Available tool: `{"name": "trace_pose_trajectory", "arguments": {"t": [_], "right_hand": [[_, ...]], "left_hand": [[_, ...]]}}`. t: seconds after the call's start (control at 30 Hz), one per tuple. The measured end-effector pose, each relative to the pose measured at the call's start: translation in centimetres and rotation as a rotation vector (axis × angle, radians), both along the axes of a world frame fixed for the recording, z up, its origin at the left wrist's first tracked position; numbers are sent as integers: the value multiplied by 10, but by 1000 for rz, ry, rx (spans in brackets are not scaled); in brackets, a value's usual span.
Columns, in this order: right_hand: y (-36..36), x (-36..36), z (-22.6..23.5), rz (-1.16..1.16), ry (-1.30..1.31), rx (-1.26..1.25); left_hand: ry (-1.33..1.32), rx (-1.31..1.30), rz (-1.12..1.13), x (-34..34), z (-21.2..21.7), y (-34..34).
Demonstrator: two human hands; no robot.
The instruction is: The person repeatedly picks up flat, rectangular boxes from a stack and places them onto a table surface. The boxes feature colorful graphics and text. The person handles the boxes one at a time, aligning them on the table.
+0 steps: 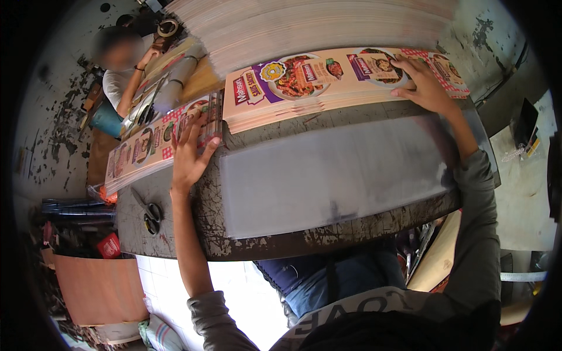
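A stack of long printed cardboard sheets (298, 76) with food pictures lies across the far side of the dark, scratched table (281, 240). My right hand (427, 88) rests on its right end, thumb and fingers spread. To the left is a second, lower stack of similar printed sheets (132, 158), some of it seemingly in shiny film. My left hand (190, 155) lies on that stack's right end, its fingers extended. Nearer to me, a long pile of clear plastic sheets or sleeves (333, 175) lies between my forearms. Neither hand grips anything.
Black-handled scissors (151, 216) lie at the table's left. Behind the printed stack rises a tall pile of pale sheets (304, 29). At the far left another person (114, 88) works near a tape roll (168, 27). A brown box (99, 286) stands below left.
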State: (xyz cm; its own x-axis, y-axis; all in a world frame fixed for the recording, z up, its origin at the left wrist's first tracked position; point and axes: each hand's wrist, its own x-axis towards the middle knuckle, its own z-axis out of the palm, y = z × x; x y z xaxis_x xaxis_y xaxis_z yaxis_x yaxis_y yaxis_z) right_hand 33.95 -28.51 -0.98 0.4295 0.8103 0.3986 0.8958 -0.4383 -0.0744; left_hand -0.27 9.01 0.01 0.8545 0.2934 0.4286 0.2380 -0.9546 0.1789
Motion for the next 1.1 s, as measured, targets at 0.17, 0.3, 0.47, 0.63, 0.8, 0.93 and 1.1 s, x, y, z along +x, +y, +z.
{"name": "trace_pose_trajectory", "arguments": {"t": [0.17,0.3,0.47,0.63,0.8,0.93,1.1], "right_hand": [[-1,0,-6,21,-163,1],[1,-9,-1,73,-71,129],[1,-8,13,109,-38,159],[-6,-2,11,167,-397,56],[-6,-4,13,206,-593,50],[-9,-5,12,243,-607,79],[-14,3,17,322,-316,202]], "left_hand": [[59,148,-78,24,22,-51],[122,252,-146,41,22,-77],[13,304,-84,48,12,-65],[-81,237,-133,51,5,-55],[-95,239,-51,48,2,-55],[-159,355,-12,46,4,-56],[-206,387,32,39,12,-68]]}}
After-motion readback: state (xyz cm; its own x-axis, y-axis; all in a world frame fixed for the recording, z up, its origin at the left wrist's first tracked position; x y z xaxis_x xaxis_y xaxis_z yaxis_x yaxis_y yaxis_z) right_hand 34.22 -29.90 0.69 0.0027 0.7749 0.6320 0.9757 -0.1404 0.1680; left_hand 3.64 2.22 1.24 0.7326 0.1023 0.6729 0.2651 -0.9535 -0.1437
